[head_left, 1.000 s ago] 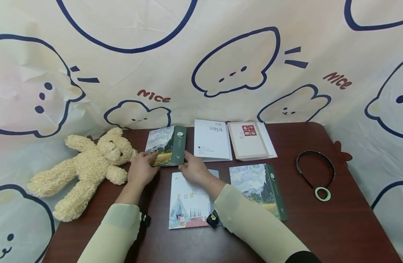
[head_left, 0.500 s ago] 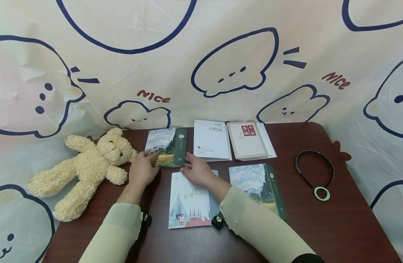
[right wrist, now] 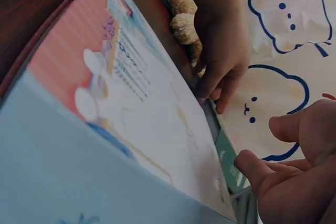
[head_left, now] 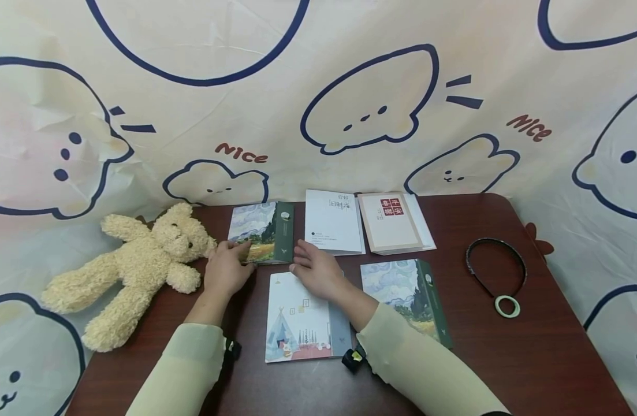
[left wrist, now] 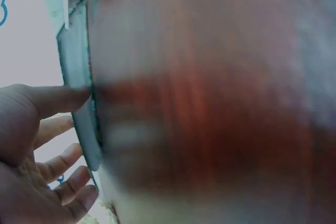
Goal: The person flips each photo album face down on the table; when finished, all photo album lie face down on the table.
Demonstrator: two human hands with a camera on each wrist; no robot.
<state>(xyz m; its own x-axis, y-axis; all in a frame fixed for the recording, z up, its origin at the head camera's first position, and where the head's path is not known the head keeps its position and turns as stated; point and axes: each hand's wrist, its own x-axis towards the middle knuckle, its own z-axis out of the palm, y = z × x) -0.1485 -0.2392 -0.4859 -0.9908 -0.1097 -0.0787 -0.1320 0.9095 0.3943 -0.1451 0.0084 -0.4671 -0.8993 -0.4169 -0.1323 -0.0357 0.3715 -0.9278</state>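
Note:
A notebook [head_left: 261, 231] with a painted landscape cover and dark green band lies flat at the back left of the table. My left hand [head_left: 228, 268] rests at its lower left corner. In the left wrist view, the thumb touches the notebook's edge [left wrist: 79, 61] while the other fingers are loosely spread. My right hand [head_left: 320, 270], fingers relaxed and holding nothing, hovers just right of that notebook. Below it lies a white notebook [head_left: 297, 323] with a tent drawing and blue band, large in the right wrist view [right wrist: 152, 103]; my right forearm passes beside it.
Two light-covered notebooks [head_left: 332, 222] [head_left: 392, 222] lie at the back. A second landscape notebook [head_left: 401, 289] is partly under the right sleeve. A teddy bear [head_left: 146, 266] lies at the left, a dark headband with a green ring [head_left: 507, 306] at the right. A printed cloth [head_left: 360, 167] hangs behind.
My right hand has let go of the landscape notebook's right edge and drawn slightly to the right. The notebook has settled slightly lower; my left hand stays at its corner.

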